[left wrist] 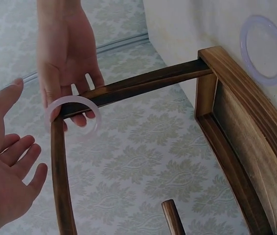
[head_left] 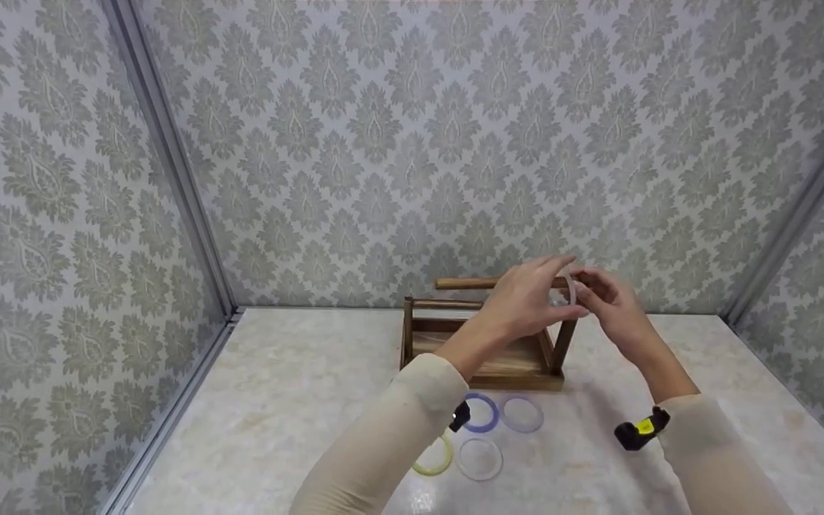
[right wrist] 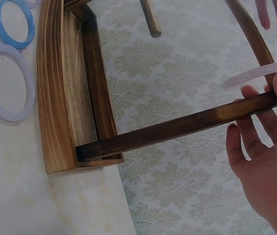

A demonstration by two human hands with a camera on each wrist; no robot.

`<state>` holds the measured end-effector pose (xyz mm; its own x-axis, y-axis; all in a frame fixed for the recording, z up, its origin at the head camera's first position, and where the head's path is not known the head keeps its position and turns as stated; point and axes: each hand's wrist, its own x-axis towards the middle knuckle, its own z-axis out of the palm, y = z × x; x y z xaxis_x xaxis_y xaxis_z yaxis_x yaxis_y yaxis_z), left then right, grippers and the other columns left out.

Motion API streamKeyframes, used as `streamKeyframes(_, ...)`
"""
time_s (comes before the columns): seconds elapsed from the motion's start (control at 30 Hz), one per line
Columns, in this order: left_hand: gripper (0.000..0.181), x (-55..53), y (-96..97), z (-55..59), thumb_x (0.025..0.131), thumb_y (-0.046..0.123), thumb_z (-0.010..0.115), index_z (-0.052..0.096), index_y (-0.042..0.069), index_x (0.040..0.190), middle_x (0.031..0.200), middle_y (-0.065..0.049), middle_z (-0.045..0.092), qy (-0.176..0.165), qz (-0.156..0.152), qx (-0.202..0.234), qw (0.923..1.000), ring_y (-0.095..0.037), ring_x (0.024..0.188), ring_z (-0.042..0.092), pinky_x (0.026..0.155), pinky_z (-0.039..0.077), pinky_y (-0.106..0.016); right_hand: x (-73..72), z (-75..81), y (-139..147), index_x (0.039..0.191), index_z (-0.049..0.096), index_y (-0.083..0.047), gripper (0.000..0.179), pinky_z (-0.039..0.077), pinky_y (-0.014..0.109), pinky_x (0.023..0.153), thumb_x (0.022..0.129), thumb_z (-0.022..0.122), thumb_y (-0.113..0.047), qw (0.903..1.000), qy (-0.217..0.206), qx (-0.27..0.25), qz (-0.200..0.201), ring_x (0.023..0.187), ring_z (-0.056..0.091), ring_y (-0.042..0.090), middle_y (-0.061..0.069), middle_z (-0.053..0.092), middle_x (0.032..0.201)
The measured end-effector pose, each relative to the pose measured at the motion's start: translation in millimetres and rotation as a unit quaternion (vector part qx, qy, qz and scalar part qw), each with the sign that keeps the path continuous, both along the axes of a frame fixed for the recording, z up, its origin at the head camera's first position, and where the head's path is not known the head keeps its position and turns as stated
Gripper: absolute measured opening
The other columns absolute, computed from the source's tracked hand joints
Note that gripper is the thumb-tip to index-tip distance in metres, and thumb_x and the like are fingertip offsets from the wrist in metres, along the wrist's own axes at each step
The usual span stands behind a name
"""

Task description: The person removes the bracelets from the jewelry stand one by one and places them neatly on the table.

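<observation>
A pale pink translucent bangle (head_left: 571, 287) is at the right end of the upper bar of a brown wooden stand (head_left: 561, 350). It appears to loop around the bar; its far side is hard to see. My right hand (head_left: 616, 307) pinches the bangle's edge with the thumb, its fingers behind the corner where bar and post meet, as the right wrist view shows. Beside the bar, my left hand (head_left: 526, 297) has its fingers apart and loosely extended. In the left wrist view that hand (left wrist: 6, 166) holds nothing and stands away from the bangle (left wrist: 75, 100).
On the table in front of the stand lie a blue bangle (head_left: 482, 429), a lilac bangle (head_left: 523, 430), a yellow bangle (head_left: 433, 473) and a clear whitish bangle (head_left: 481, 478). A shorter, lower bar (head_left: 446, 304) is on the stand's left. Patterned walls enclose the table (head_left: 290, 372).
</observation>
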<state>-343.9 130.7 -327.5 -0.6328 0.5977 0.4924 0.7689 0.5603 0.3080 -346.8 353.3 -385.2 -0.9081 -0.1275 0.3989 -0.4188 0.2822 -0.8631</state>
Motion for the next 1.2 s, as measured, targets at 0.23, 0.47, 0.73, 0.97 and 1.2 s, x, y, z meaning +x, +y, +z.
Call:
streamKeyframes(0.23,0.081,-19.7,13.3,-5.2,0.096,0.059,0.073,0.046,0.021,0.162,0.159,0.002,0.052,-0.005,0.043,-0.045,0.9981,-0.018,0.139,0.055,0.109,0.05,-0.035,-1.2,-0.3,1.7,0.146,0.053,0.002,0.045,0.057,0.028,0.092,0.112,0.056,-0.027,0.9999,0.003,-0.004,0.009,0.122,0.062,0.026,0.005,0.063,0.132)
streamKeyframes(0.47,0.078,-26.2,16.7,-7.7,0.095,0.059,0.075,0.051,0.021,0.158,0.153,0.002,0.057,0.007,0.06,-0.074,0.9954,-0.019,0.134,0.059,0.106,0.052,-0.036,-4.1,0.5,-0.1,0.145,0.054,0.002,0.043,0.058,0.027,0.091,0.112,0.057,-0.025,0.9998,0.008,-0.012,0.013,0.119,0.063,0.021,0.005,0.064,0.131)
streamKeyframes(0.73,0.066,-25.3,20.4,-8.7,0.093,0.056,0.079,0.061,0.02,0.146,0.139,0.003,0.065,0.011,0.064,-0.075,0.9951,-0.017,0.122,0.065,0.099,0.055,-0.034,-2.8,0.0,2.9,0.144,0.057,0.002,0.042,0.058,0.028,0.091,0.112,0.057,-0.025,0.9999,0.013,-0.006,0.009,0.114,0.065,0.019,0.009,0.065,0.128)
streamKeyframes(0.97,0.06,-23.6,19.7,-5.8,0.094,0.056,0.077,0.063,0.022,0.141,0.131,0.005,0.067,-0.001,0.06,-0.074,0.9955,-0.015,0.115,0.066,0.093,0.056,-0.032,-1.2,0.0,4.3,0.144,0.056,0.002,0.043,0.058,0.027,0.091,0.112,0.056,-0.026,0.9998,0.019,-0.002,0.005,0.114,0.065,0.018,0.006,0.065,0.128)
streamKeyframes(1.2,0.055,-25.8,16.3,-7.1,0.093,0.055,0.079,0.067,0.021,0.135,0.118,0.007,0.071,-0.009,0.049,-0.056,0.9972,-0.011,0.102,0.068,0.087,0.056,-0.028,-3.3,-2.7,1.5,0.145,0.055,0.003,0.043,0.058,0.027,0.09,0.112,0.056,-0.024,0.9997,0.02,-0.007,0.012,0.114,0.065,0.015,0.004,0.064,0.129)
